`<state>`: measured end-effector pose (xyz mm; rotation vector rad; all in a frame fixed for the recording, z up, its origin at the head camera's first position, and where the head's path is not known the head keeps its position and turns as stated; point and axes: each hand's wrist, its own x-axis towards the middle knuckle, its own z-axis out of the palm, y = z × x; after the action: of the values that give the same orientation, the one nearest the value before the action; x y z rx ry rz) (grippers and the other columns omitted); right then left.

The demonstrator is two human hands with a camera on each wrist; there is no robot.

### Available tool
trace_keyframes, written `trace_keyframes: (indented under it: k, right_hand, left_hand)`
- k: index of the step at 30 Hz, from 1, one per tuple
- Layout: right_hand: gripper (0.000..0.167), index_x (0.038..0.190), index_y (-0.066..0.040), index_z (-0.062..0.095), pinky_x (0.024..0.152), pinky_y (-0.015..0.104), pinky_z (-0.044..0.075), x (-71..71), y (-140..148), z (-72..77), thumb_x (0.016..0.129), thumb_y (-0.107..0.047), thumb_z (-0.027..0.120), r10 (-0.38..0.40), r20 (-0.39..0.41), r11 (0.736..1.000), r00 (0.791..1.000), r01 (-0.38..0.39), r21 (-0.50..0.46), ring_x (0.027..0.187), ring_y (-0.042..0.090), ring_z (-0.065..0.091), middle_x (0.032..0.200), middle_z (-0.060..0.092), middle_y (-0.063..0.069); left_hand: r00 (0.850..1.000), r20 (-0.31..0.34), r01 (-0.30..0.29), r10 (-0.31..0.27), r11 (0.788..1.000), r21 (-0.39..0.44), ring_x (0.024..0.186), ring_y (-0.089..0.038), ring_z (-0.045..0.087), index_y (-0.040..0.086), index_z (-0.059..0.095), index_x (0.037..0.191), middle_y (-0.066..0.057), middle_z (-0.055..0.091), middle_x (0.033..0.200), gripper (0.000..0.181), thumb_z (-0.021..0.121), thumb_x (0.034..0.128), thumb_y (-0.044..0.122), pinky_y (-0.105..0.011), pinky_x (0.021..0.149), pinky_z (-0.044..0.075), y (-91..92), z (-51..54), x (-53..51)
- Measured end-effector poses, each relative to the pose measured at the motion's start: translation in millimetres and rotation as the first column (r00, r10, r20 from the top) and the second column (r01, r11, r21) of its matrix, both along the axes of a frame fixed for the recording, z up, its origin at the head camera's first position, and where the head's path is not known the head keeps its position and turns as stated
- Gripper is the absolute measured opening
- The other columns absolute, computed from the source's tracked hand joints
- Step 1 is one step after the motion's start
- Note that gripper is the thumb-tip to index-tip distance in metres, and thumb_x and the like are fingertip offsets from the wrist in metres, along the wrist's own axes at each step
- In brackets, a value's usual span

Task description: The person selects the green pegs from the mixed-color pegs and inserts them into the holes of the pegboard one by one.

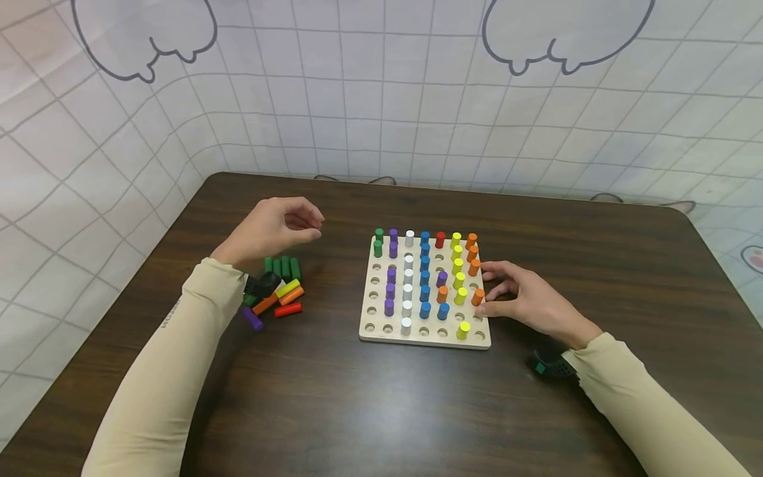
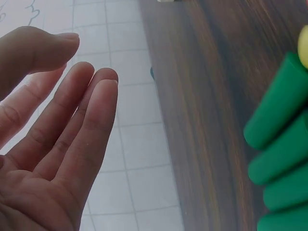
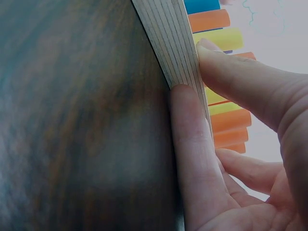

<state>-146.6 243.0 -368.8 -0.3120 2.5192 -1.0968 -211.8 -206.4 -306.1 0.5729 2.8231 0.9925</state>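
A wooden pegboard (image 1: 426,339) lies flat on the table, with columns of green, purple, white, blue, yellow and orange pegs upright in its holes. One red peg (image 1: 440,240) stands in its far row. My right hand (image 1: 527,298) holds the board's right edge; in the right wrist view the thumb (image 3: 245,79) is at the top face and a finger (image 3: 192,139) lies along the layered side. My left hand (image 1: 271,225) hovers left of the board, fingers loosely bent and holding nothing. Beside it in the left wrist view are loose green pegs (image 2: 279,106).
The loose pile left of the board also has a yellow peg (image 1: 287,289), orange pegs (image 1: 292,295), a red peg (image 1: 289,310) and a purple peg (image 1: 252,318). Beyond the dark wooden table (image 1: 334,411) hangs a white gridded cloth (image 1: 369,99).
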Motion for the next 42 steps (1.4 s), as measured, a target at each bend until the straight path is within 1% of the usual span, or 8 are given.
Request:
trace_keyframes:
  k: [10,16,22,27,30,34,38,42]
  right_hand:
    - [0.089,0.155,-0.012,0.042,0.093,0.032,0.049,0.7,2.3,-1.0,0.084,-0.046,0.085,-0.001,0.000,1.000,1.000,0.001,0.004,0.106,0.017,0.067,0.142,0.060,0.011]
    - [0.088,0.154,-0.013,0.042,0.094,0.033,0.049,1.5,2.2,-2.0,0.084,-0.045,0.085,-0.001,0.006,1.000,1.000,0.001,-0.011,0.107,0.018,0.066,0.141,0.061,0.010]
    - [0.090,0.155,-0.012,0.041,0.092,0.031,0.050,1.5,1.6,-1.3,0.084,-0.044,0.085,-0.006,0.009,1.000,1.000,0.006,-0.014,0.107,0.019,0.066,0.141,0.060,0.011]
    - [0.089,0.155,-0.012,0.041,0.090,0.027,0.050,1.0,2.3,-1.8,0.084,-0.044,0.085,-0.006,0.007,1.000,1.000,0.006,-0.011,0.106,0.017,0.066,0.141,0.060,0.011]
    - [0.089,0.155,-0.012,0.041,0.090,0.028,0.050,0.7,2.6,-1.6,0.084,-0.044,0.085,-0.001,0.005,1.000,1.000,0.001,-0.011,0.106,0.018,0.066,0.141,0.061,0.011]
    - [0.089,0.155,-0.012,0.041,0.091,0.029,0.050,0.3,2.2,-1.3,0.084,-0.045,0.085,0.001,0.005,1.000,1.000,-0.001,-0.010,0.106,0.018,0.066,0.141,0.061,0.010]
    - [0.090,0.155,-0.011,0.041,0.092,0.031,0.050,0.0,1.7,-1.2,0.084,-0.046,0.084,0.004,0.003,1.000,1.000,-0.004,-0.007,0.106,0.018,0.066,0.141,0.060,0.011]
    - [0.090,0.155,-0.012,0.041,0.093,0.033,0.049,-0.7,1.5,-1.3,0.084,-0.047,0.084,0.005,0.003,1.000,1.000,-0.005,-0.004,0.107,0.018,0.066,0.141,0.060,0.011]
  left_hand:
    - [0.999,0.016,-0.032,0.032,0.999,-0.025,0.102,-0.016,0.072,0.015,0.072,0.113,-0.002,0.076,0.108,0.020,0.076,0.0942,0.020,-0.039,0.095,0.058,-14.8,-1.2,7.8]
    - [0.998,0.036,-0.045,0.047,0.998,-0.042,0.102,-0.015,0.072,0.014,0.071,0.115,-0.001,0.075,0.109,0.022,0.075,0.0944,0.021,-0.037,0.093,0.058,-23.8,-3.6,14.2]
    - [0.999,0.015,-0.044,0.046,0.996,-0.076,0.099,-0.016,0.072,0.013,0.072,0.114,-0.001,0.077,0.106,0.022,0.077,0.0934,0.019,-0.027,0.088,0.056,-33.1,-5.0,19.3]
    - [0.998,0.025,-0.049,0.052,0.994,-0.096,0.099,-0.015,0.071,0.013,0.072,0.113,-0.001,0.077,0.105,0.022,0.078,0.0927,0.019,-0.021,0.086,0.055,-41.5,-5.2,24.8]
    - [0.997,0.036,-0.061,0.066,0.992,-0.110,0.097,-0.015,0.071,0.013,0.072,0.113,0.000,0.076,0.104,0.022,0.078,0.0923,0.019,-0.022,0.086,0.055,-46.5,-4.4,29.2]
    - [0.996,0.050,-0.066,0.073,0.989,-0.136,0.095,-0.015,0.070,0.013,0.072,0.113,0.000,0.076,0.103,0.023,0.079,0.0921,0.019,-0.027,0.086,0.056,-53.6,-3.8,34.5]
    - [0.997,0.053,-0.038,0.048,0.983,-0.178,0.095,-0.015,0.070,0.013,0.071,0.114,-0.001,0.076,0.102,0.024,0.078,0.0925,0.019,-0.031,0.085,0.056,-60.7,-4.9,37.7]
    - [0.996,0.085,-0.010,0.027,0.981,-0.193,0.095,-0.016,0.071,0.013,0.071,0.115,-0.001,0.076,0.102,0.024,0.077,0.0929,0.019,-0.032,0.085,0.057,-67.2,-6.7,41.6]
